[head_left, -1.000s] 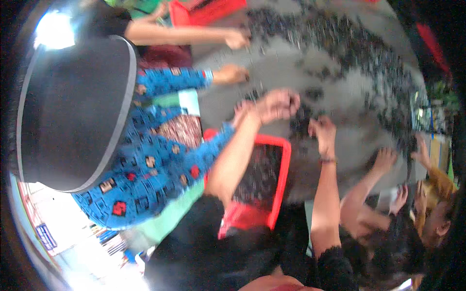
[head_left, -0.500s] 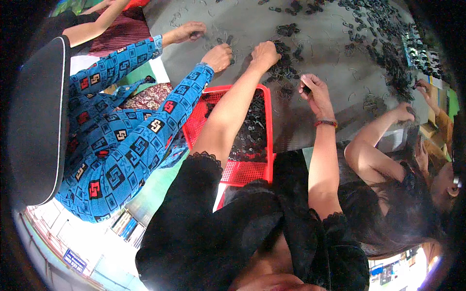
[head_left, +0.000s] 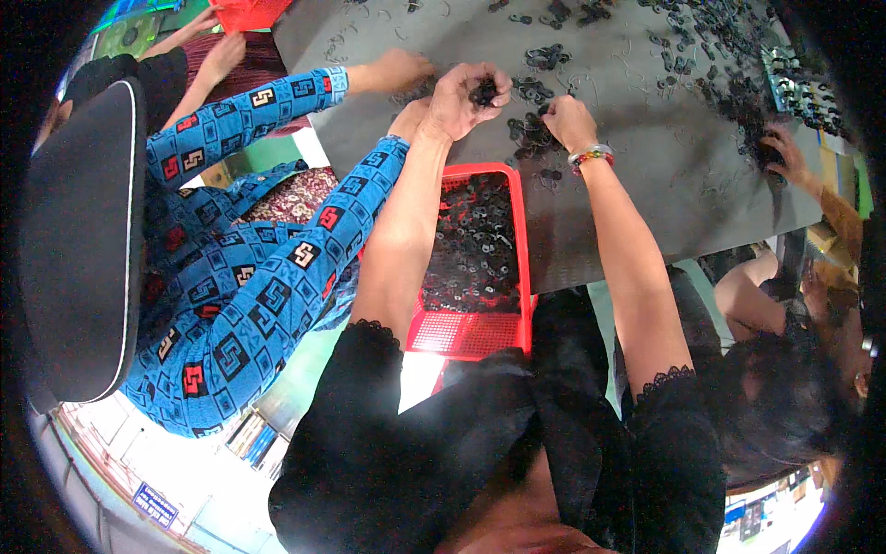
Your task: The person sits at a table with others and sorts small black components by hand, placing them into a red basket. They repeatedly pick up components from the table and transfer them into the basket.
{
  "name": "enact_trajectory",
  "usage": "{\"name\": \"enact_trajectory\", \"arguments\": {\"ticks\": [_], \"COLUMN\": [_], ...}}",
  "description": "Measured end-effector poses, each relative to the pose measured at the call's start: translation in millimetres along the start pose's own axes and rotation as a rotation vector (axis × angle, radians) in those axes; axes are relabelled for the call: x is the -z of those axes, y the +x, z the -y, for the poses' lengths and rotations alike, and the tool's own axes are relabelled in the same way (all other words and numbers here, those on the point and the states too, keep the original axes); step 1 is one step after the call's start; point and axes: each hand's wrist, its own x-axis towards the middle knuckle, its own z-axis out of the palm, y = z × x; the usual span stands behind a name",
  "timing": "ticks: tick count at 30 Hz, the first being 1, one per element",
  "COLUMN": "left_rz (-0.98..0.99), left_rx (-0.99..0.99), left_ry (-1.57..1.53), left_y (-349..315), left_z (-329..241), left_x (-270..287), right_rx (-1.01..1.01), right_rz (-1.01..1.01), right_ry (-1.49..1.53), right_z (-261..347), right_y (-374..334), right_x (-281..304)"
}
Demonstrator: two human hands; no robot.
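Beyond the red basket (head_left: 524, 249), a black pile (head_left: 531, 138) lay just left of the right hand (head_left: 572, 125), grip unclear. Left hand (head_left: 454, 106) clutched black pieces (head_left: 484, 91).

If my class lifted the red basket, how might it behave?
The red basket probably weighs more than its perforated build suggests, given the black pieces inside. Its thick rim looks fairly stiff. The loose pieces would likely slide if it tilted.
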Motion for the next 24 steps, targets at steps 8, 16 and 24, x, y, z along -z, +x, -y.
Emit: {"name": "enact_trajectory", "arguments": {"ticks": [8, 16, 24], "left_rz": [-0.218, -0.288, -0.247], "left_rx": [0.401, 0.282, 0.215], "left_ry": [1.286, 1.954, 1.089], "left_y": [30, 62, 38], "left_z": [20, 76, 27], "left_x": [32, 44, 41], "right_rx": [-0.343, -0.071, -0.220], "right_rz": [-0.040, -0.017, -0.229], "right_ry": [1.123, -0.063, 0.540], "right_z": [-13, 13, -6], "right_y": [-41, -33, -45], "right_x": [25, -9, 19]}}
